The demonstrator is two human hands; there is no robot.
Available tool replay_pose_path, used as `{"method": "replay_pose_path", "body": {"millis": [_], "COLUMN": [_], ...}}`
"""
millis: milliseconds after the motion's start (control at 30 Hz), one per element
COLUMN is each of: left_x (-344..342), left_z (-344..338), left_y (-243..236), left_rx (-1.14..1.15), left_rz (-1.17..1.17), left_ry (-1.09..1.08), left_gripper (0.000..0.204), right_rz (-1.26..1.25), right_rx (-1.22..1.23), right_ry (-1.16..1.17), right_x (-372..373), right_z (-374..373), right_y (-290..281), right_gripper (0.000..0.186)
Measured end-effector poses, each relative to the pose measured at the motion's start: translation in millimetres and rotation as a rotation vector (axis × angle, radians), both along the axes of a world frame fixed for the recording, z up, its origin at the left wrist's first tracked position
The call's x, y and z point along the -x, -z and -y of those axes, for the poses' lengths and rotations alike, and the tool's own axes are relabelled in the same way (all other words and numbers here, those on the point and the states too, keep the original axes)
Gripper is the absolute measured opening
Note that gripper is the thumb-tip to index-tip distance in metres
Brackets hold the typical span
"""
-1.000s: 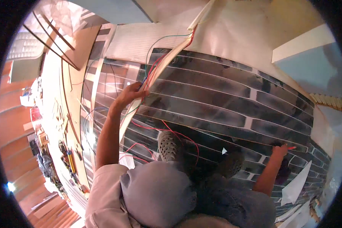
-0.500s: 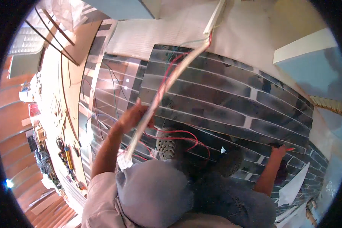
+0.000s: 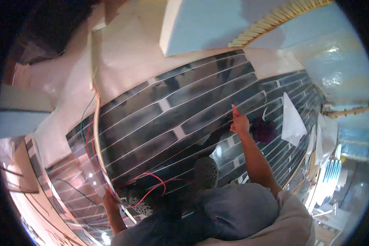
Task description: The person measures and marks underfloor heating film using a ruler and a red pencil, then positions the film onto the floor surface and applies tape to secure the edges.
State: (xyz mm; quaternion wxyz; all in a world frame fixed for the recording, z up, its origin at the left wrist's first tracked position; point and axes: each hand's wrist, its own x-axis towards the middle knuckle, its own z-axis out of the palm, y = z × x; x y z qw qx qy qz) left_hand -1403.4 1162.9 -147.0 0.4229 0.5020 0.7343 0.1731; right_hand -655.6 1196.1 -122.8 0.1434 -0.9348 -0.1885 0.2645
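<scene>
A long, narrow pale strip with red and green wires along it bends down from the upper left toward me. My left hand is closed around its lower part; dimness partly hides the fingers. Loose red wire loops beside that hand, near my patterned shoe. Out over the dark panel with pale lines, my right hand is closed on a slim red pen-like tool, its tip pointing up and away. I cannot make out its exact kind.
Right of my right hand lie a dark purple bundle and a white triangular sheet. A light-blue box-like block stands beyond the panel. Pale ribbed sheeting borders its far side. Boards lie at the left.
My view has swung to the right. The right hand, with the red tool, now appears nearer the middle; the left hand and strip sit lower left. Both hands stay closed.
</scene>
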Motion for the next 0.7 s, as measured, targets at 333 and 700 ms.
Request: {"method": "replay_pose_path", "body": {"millis": [333,700], "left_x": [10,107], "left_z": [8,-4], "left_y": [23,-41], "left_rx": [0.213,0.649], "left_rz": [-0.109,-0.501], "left_ry": [-0.118,-0.104], "left_gripper": [0.034,0.038], "right_rz": [0.609,1.283], "right_rx": [0.047,0.518], "right_ry": [-0.187,-1.252], "right_x": [-160,-326], "right_z": [-43,-52], "right_y": [-16,141], "right_gripper": [0.022,0.038]}}
